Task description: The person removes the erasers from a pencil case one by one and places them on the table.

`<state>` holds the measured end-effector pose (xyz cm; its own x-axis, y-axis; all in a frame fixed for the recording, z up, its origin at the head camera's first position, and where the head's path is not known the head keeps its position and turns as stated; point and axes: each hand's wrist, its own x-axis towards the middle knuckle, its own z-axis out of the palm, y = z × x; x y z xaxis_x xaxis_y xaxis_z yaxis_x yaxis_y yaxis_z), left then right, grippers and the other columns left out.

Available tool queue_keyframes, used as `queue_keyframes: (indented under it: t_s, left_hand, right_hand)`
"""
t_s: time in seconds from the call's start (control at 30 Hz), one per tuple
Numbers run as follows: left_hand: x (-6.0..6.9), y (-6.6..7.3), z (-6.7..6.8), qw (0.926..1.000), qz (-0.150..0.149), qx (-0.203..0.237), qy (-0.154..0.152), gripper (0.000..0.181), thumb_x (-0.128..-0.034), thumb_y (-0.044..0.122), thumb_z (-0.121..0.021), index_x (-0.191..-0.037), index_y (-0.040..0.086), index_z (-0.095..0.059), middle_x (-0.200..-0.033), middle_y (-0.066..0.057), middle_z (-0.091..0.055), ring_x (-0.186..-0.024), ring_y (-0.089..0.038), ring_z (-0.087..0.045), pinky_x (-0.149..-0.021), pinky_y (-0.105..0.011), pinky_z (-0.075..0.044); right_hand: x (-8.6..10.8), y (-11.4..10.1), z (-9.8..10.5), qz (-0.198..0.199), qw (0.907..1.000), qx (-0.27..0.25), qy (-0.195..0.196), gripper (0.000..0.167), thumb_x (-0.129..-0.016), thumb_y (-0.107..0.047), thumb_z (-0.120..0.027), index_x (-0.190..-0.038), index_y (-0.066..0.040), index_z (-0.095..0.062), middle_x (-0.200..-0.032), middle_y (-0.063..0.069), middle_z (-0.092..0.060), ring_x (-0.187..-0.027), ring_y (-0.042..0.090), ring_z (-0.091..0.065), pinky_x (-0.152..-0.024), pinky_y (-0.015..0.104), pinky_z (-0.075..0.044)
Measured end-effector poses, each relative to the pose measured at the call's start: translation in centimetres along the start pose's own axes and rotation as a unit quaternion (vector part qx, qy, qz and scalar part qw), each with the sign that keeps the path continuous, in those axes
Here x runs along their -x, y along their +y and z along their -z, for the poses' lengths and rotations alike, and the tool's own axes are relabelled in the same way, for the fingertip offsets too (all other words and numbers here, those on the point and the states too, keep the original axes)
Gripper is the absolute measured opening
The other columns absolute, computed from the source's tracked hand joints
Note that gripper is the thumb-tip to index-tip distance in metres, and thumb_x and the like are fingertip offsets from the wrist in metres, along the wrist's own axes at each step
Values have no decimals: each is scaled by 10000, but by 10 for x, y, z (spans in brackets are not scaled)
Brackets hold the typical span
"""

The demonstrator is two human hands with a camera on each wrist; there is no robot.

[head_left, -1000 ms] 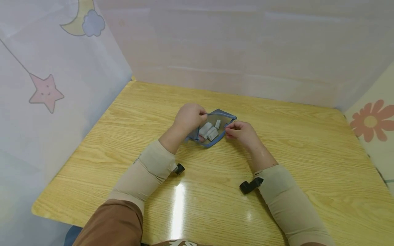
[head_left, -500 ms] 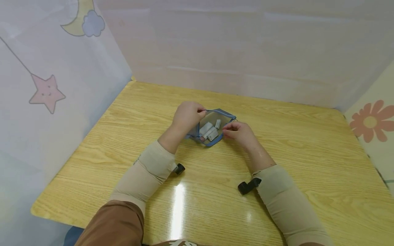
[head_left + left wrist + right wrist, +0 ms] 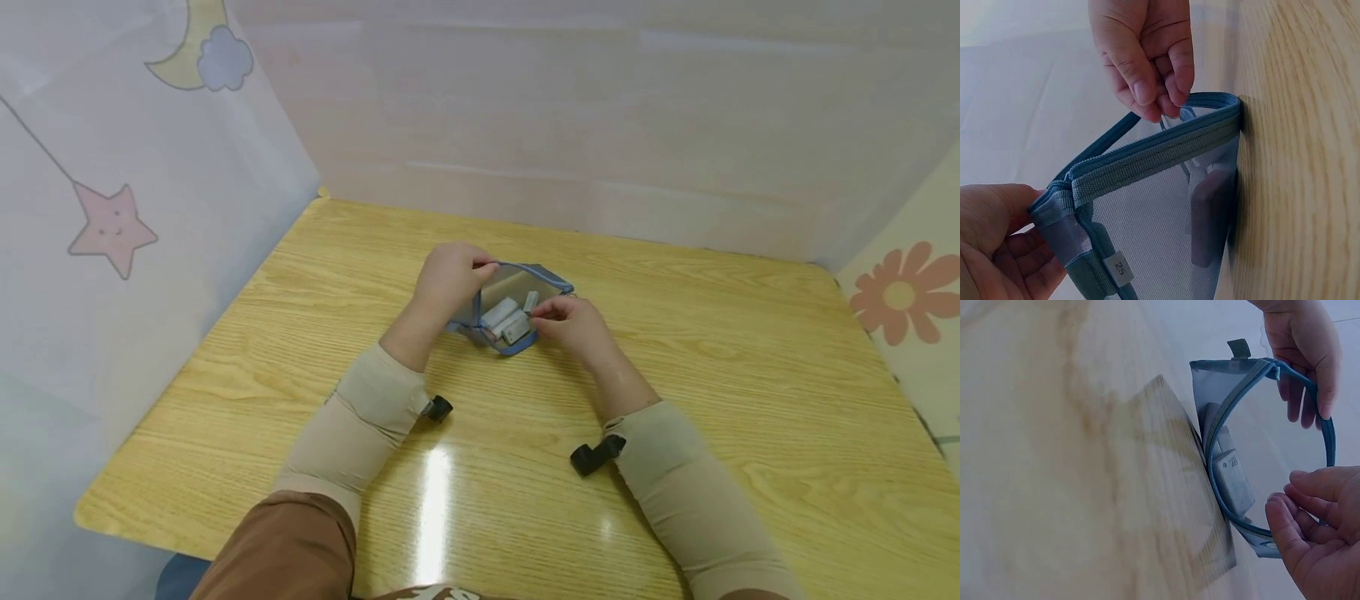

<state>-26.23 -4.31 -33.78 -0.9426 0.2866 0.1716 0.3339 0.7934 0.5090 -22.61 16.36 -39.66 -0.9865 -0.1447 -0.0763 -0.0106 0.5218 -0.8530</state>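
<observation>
A blue-edged mesh zip pouch (image 3: 517, 345) stands on the table with its mouth spread. My left hand (image 3: 450, 279) pinches its rim at the left corner, thumb against the edge in the left wrist view. At the mouth's other side hovers my right hand (image 3: 573, 325), its fingers loosely bent. In the right wrist view a gap shows between the right hand's (image 3: 1322, 525) thumb and index finger, and nothing visible lies there. Several small whitish blocks lie inside the pouch, one a box (image 3: 1233, 481) with dark print. The mesh partly veils them in the left wrist view.
A wood-grain table (image 3: 712, 350) lies under the pouch. Patterned sheets (image 3: 570, 125) rise behind and at both sides. Black cameras (image 3: 596, 457) stick out from both forearms. A label (image 3: 1119, 269) marked 25 is on the pouch's seam.
My right hand has moved left from the pouch's right rim to over its mouth. My left hand has drawn its part of the rim slightly left and away. The blocks stay inside.
</observation>
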Motion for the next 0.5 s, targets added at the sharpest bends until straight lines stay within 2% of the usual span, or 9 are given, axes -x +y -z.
queue_keyframes:
  t_s: [0.5]
  left_hand:
    - [1, 0, -6, 9999, -110, 58, 3, 234, -911, 315, -563, -1010, 178, -724, -998, 37, -682, -880, -111, -611, -753, -263, -487]
  right_hand:
    - [-2, -4, -6, -52, 9975, 688, 175, 172, -868, -171, -635, -1006, -70, -656, -1003, 87, -639, -928, 219, -569, -776, 339, -466]
